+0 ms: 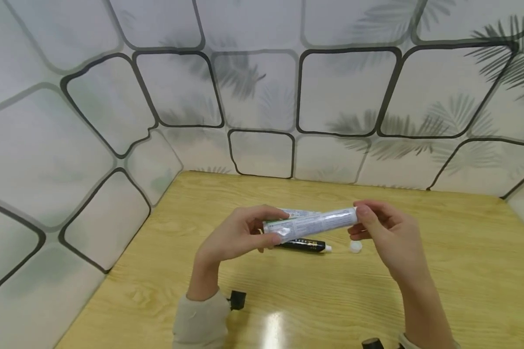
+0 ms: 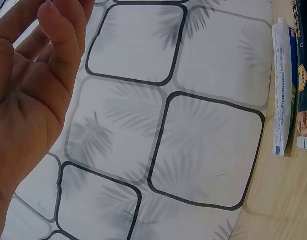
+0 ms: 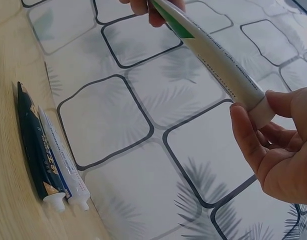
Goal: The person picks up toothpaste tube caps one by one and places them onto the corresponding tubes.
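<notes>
A white toothpaste tube (image 1: 316, 224) with a green patch is held up above the table by both hands, slightly tilted in the head view. My left hand (image 1: 233, 235) grips its flat tail end between thumb and fingers. At the other end, my right hand (image 1: 399, 242) pinches the white cap (image 3: 262, 113) between thumb and fingertips. Below lie a black toothpaste tube (image 1: 305, 245) and, beside it, another white tube (image 3: 63, 160), both with narrow white tips. In the left wrist view my left hand (image 2: 31, 95) shows its palm, the held tube out of view.
A small round white cap-like piece (image 1: 355, 246) lies on the wood-grain table (image 1: 135, 291), near the black tube's tip. Patterned white walls (image 1: 262, 92) with dark outlined blocks and leaf prints rise behind the table and at its left.
</notes>
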Action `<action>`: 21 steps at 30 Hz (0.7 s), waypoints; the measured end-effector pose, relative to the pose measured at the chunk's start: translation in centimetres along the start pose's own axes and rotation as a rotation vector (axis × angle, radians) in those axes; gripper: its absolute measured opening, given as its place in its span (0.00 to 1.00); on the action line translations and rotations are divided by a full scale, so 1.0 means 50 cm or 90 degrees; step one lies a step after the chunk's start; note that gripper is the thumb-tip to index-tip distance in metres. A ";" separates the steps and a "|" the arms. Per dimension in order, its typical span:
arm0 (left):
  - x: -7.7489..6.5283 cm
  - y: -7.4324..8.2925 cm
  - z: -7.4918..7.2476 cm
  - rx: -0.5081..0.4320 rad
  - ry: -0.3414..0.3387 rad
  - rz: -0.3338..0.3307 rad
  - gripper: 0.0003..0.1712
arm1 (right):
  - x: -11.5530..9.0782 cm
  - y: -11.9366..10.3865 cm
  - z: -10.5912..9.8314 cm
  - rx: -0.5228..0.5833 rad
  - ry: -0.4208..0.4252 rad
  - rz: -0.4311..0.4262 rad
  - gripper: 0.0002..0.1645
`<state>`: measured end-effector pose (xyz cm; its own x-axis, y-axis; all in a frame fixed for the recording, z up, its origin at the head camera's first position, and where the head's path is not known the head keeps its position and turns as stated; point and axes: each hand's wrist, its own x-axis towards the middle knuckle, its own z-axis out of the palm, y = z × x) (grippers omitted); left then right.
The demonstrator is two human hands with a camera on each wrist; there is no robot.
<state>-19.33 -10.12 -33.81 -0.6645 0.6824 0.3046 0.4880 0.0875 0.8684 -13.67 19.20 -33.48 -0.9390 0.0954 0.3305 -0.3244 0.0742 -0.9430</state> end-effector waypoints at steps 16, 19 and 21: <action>-0.009 -0.039 0.018 0.105 -0.013 -0.132 0.18 | -0.037 0.057 -0.059 -0.194 -0.259 0.060 0.20; -0.010 -0.046 0.019 0.130 -0.040 -0.126 0.20 | -0.033 0.061 -0.064 -0.209 -0.287 0.087 0.20; -0.008 -0.049 0.023 0.146 -0.055 -0.128 0.22 | -0.029 0.063 -0.069 -0.209 -0.307 0.103 0.20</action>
<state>-19.61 -9.80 -36.50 -0.7151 0.6928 0.0926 0.4729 0.3820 0.7940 -12.90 22.74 -36.79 -0.9442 -0.3245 0.0558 -0.1925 0.4067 -0.8931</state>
